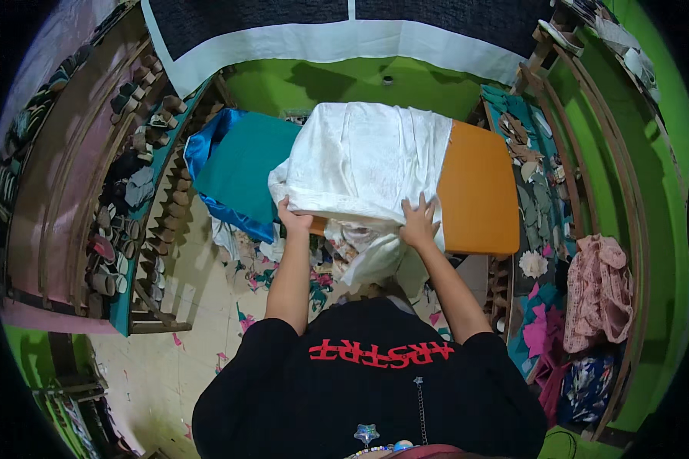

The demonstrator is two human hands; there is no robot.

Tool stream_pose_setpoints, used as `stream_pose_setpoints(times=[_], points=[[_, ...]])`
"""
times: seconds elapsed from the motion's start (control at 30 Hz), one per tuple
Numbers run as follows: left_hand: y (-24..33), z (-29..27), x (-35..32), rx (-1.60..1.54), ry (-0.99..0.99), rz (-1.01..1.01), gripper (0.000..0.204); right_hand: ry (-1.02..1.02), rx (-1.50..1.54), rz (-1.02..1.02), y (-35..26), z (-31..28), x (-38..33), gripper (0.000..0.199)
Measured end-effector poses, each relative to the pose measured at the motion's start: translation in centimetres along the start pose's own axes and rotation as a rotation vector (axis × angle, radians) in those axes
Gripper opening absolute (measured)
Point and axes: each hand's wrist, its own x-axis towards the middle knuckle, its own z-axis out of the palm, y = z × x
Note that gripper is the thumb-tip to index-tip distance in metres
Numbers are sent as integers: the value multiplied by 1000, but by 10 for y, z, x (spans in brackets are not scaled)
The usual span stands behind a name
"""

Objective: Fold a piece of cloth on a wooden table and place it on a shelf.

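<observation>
In the head view, our left hand (293, 219) pinches the near edge of the white cloth (367, 161), fingers closed on it; our right hand (419, 222) presses flat, fingers spread. The cloth lies over the orange table (478, 191). We should pull evenly so it stays without wrinkles

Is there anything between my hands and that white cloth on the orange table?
Nothing visible. The left hand and right hand already rest on the white cloth at the near edge of the orange table.
</observation>
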Motion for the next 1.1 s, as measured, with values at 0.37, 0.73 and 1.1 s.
stream_pose_setpoints(times=[0.37,0.73,1.1], points=[[-75,226,147,586,-295,64,17,-546,1063,-386,-14,38,53,36],[-394,282,91,1569,-701,163,40,-740,1363,69,111,36,81,23],[-312,141,156,1572,-303,-48,35,-433,1113,206,130,101,55,39]])
